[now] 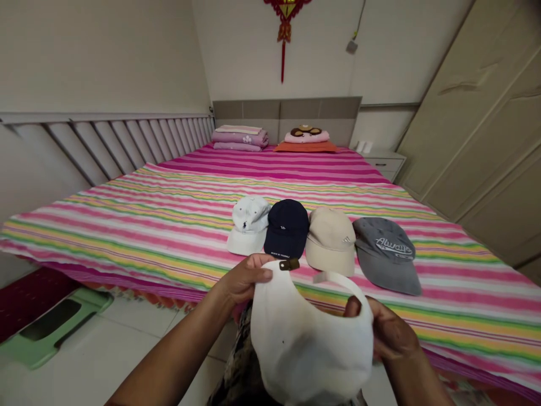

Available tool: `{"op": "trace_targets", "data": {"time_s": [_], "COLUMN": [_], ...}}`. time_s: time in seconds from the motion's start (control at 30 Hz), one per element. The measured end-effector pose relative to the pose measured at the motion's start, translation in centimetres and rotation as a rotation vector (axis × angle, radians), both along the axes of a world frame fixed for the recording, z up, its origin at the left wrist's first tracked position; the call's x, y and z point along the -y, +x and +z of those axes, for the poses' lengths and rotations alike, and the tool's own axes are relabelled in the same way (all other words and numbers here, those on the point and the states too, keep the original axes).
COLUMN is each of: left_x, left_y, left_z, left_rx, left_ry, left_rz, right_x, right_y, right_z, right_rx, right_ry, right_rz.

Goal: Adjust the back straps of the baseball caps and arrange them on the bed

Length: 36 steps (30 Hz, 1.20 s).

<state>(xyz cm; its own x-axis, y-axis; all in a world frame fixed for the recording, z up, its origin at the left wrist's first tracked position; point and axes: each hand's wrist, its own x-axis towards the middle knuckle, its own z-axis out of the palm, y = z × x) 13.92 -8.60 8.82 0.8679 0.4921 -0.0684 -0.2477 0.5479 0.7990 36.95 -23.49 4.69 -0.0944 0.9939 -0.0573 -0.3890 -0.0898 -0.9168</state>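
Both my hands hold a white cap [304, 344] in front of me, its back opening and strap with a brown buckle turned up. My left hand [243, 279] grips the strap end near the buckle. My right hand [386, 330] pinches the cap's right edge. Beyond it, on the striped bed [169, 220], several caps lie in a row: a white one [248, 225], a navy one [286, 228], a beige one [330, 239] and a grey one [386, 254] with lettering.
Folded purple bedding [240, 138] and a pink pillow [306, 135] lie at the headboard. A wardrobe [482, 124] stands on the right, a nightstand [382, 160] beside it. A green stool [51, 327] sits on the tiled floor at left.
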Motion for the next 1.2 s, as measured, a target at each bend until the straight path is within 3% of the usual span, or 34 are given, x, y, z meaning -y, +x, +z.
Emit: {"op": "trace_targets", "data": {"time_s": [0.13, 0.3, 0.4, 0.5, 0.67, 0.87, 1.2], "left_x": [0.6, 1.4, 1.9, 2.4, 2.7, 3.2, 3.3], "left_y": [0.2, 0.2, 0.5, 1.0, 1.6, 2.3, 2.5], "left_z": [0.9, 1.9, 2.0, 1.5, 0.5, 0.0, -0.3], "left_rx": [-0.189, -0.227, -0.216, -0.183, -0.063, 0.015, 0.017], "left_ry": [0.128, 0.299, 0.352, 0.347, 0.218, 0.096, 0.405], "left_rz": [-0.011, -0.056, -0.063, -0.024, -0.012, 0.071, 0.098], "right_x": [0.1, 0.0, -0.1, -0.5, -1.4, -2.2, -2.7], "right_y": [-0.8, -1.9, -2.4, -3.2, -4.9, -6.8, -7.5], "right_z": [2.9, 4.5, 4.5, 4.3, 4.4, 4.4, 4.4], "right_rx": [-0.031, -0.104, -0.156, -0.139, -0.028, 0.015, 0.063], "right_ry": [0.141, 0.206, 0.149, 0.078, -0.032, -0.040, -0.068], "right_rz": [0.144, 0.003, -0.094, -0.092, -0.093, -0.115, -0.183]}}
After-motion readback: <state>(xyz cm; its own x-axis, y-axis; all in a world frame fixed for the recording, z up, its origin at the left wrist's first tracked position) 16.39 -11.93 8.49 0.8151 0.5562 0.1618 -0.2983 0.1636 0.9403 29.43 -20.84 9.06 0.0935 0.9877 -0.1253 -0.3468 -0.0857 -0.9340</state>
